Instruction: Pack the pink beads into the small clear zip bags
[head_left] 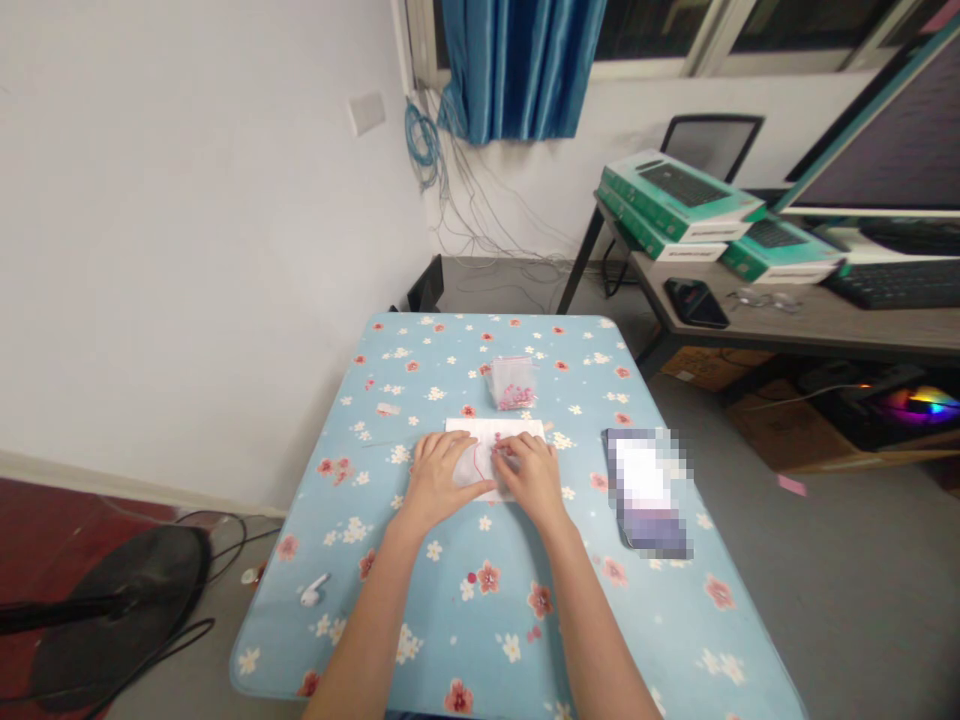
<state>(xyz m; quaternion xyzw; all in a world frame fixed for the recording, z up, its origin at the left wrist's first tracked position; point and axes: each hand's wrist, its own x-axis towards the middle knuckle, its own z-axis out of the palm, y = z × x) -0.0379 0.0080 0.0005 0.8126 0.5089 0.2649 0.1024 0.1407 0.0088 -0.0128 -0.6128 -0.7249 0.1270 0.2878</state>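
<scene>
A white sheet [531, 428], paper or cloth, lies on the flowered table with a curved pink line on it. My left hand [436, 480] rests flat over the sheet's left part, fingers stretched out and thumb pointing right. Over its right part, my right hand [531, 470] has thumb and fingertips brought together in a pinch. What sits in the pinch is too small to make out. Small pink bits [497, 438] show on the sheet beside those fingertips. Just beyond the sheet stands a clear bag [513, 382] with pink pieces at its bottom.
A pixelated phone-like object [649, 492] lies on the table [465, 650] at right. A white earbud [313, 590] is near the left edge, and a small whitish piece [388, 409] lies further back. On the desk at right are green keyboard boxes [679, 195] and a black phone [696, 302].
</scene>
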